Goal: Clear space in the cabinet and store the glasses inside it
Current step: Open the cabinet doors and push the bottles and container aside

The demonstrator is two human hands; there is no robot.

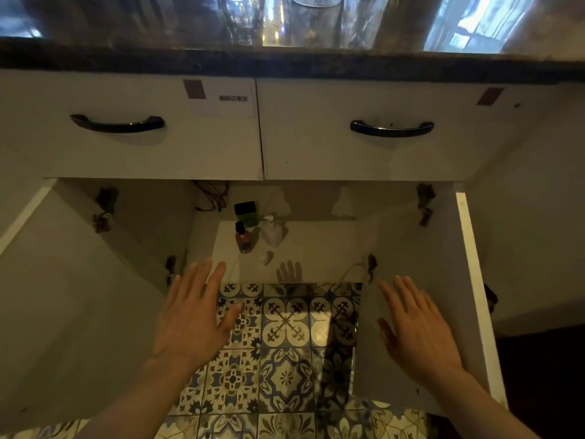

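Observation:
The lower cabinet (316, 248) stands with both doors swung wide. On its white floor, left of centre, stand a small red bottle (243, 237), a black-and-green box (246, 213) and a white tied bag (271, 232). Two clear glasses stand on the dark countertop above, one (242, 17) beside the other (316, 17). My left hand (193, 315) hovers flat with spread fingers in front of the cabinet's opening. My right hand (418, 331) is also flat and empty, close to the inside of the right door (421, 312).
Two closed drawers with dark handles (117, 123) (392, 128) sit under the countertop edge (285, 63). Red wires (212, 198) hang at the cabinet's back left. The left door (79, 312) stands open. Patterned floor tiles (285, 359) lie below.

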